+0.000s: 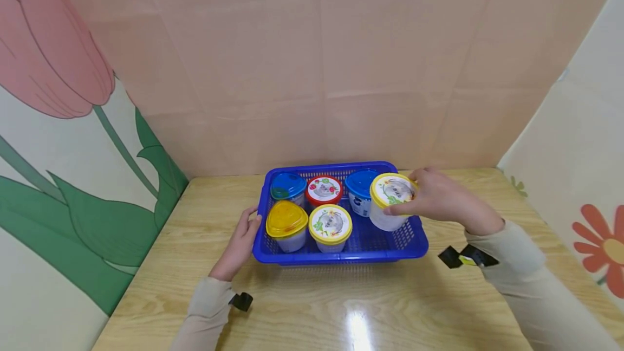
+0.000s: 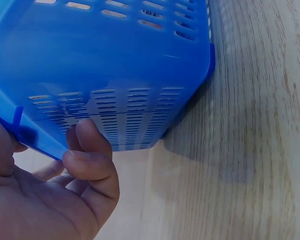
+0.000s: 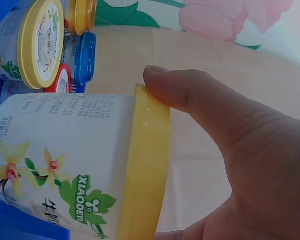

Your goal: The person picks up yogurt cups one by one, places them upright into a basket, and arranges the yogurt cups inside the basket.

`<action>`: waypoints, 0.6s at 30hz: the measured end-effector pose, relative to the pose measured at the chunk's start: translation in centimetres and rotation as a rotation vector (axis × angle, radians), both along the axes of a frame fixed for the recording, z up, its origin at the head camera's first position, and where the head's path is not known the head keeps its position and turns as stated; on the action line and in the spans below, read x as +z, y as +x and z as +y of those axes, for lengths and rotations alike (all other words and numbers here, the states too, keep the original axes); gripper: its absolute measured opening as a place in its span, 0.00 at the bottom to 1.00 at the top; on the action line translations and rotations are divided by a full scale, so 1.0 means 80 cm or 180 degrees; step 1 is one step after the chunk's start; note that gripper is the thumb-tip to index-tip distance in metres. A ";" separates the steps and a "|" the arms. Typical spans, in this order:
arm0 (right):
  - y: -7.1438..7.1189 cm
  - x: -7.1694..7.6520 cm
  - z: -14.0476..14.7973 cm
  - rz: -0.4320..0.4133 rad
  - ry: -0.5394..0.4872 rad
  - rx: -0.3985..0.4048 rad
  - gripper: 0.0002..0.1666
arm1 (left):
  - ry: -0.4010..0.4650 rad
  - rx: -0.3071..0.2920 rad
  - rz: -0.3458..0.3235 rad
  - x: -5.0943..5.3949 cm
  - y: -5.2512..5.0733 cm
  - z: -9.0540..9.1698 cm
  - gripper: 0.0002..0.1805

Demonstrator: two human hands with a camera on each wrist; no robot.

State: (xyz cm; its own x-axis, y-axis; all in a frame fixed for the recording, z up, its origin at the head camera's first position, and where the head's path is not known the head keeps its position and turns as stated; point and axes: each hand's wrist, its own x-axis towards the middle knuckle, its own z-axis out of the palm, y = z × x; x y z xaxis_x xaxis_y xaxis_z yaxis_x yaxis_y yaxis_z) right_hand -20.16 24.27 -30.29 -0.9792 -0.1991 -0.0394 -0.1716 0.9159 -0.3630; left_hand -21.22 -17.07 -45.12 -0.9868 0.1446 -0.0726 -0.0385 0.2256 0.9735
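A blue plastic basket (image 1: 390, 255) with slotted sides sits on the table. My left hand (image 1: 239, 245) holds its left rim, with fingers curled under the edge in the left wrist view. My right hand (image 1: 439, 196) grips a white ice cream tub (image 3: 65, 155) by its yellow lid, thumb on one side, at the basket's right end. In the head view the tub appears raised within the basket; whether its base touches is unclear. Left of it stand a yellow-lidded tub (image 1: 330, 223), a triangular yellow-lidded tub (image 1: 286, 219), a red-lidded tub (image 1: 324, 188) and two blue-lidded tubs (image 1: 287, 184).
The wood-grain table (image 1: 302, 307) extends around the basket. Behind stands a plain pinkish-beige backdrop (image 1: 322, 69). Side panels carry a large tulip picture (image 1: 63, 42) on the left and a red flower picture (image 1: 606, 242) on the right.
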 end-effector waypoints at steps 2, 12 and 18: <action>-0.002 -0.001 -0.002 -0.0069 0.0044 0.0022 0.65 | 0.0003 -0.0002 -0.0001 0.001 0.000 0.000 0.26; -0.010 -0.013 -0.014 -0.0256 0.0103 0.0225 0.63 | -0.0006 -0.0025 0.0008 -0.001 0.000 0.000 0.27; -0.014 -0.017 -0.021 -0.0268 0.0243 0.0292 0.54 | 0.0003 -0.0011 0.0027 -0.002 0.000 0.000 0.27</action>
